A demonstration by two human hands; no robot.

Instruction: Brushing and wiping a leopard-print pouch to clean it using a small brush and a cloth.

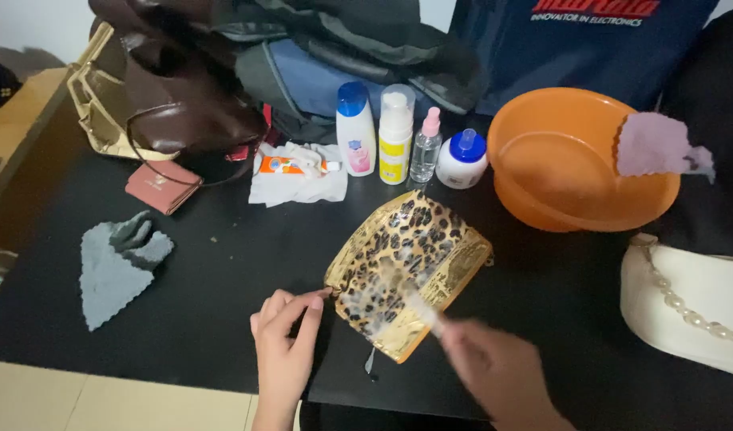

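Flat, glossy leopard-print pouch [410, 267], gold trim, on black table [207, 311].

light: soft, even indoor | shadows: faint | blur: right hand [502, 371] motion-smeared | rest: sharp

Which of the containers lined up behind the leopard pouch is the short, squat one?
The white jar with the blue cap, at the right end of the row beside the orange basin. The other three are tall, slim, upright bottles.
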